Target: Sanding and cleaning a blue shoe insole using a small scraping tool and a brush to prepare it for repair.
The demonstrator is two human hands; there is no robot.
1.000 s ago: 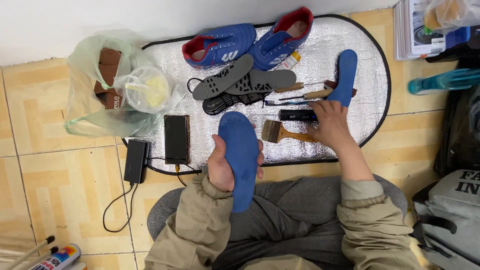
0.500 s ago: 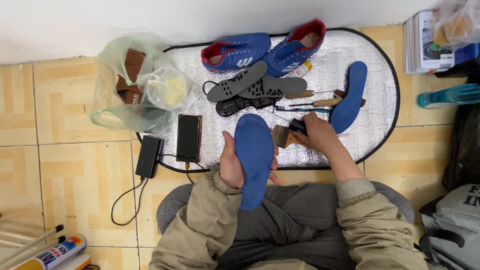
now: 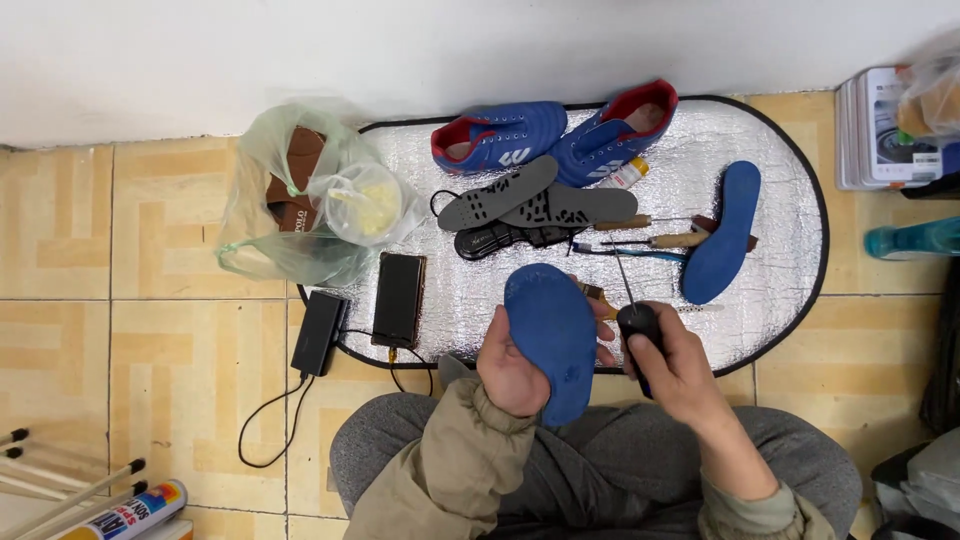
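Your right hand (image 3: pixel 680 365) is clenched on a black-handled awl (image 3: pixel 637 325), its needle pointing to 12 o'clock; your left hand (image 3: pixel 515 365) grips the blue insole (image 3: pixel 552 335) over your lap. You seem ready to pierce; next, set the tip carefully. Half a second ago that hand was at the brush, without the awl.

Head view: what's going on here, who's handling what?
A person sits on a tiled floor before a silver mat. The left hand holds a blue insole up over the lap. The right hand grips a black-handled awl, its thin metal tip pointing away toward the mat and not touching the insole. On the mat lie a second blue insole, grey insoles, a pair of blue shoes and wooden-handled tools.
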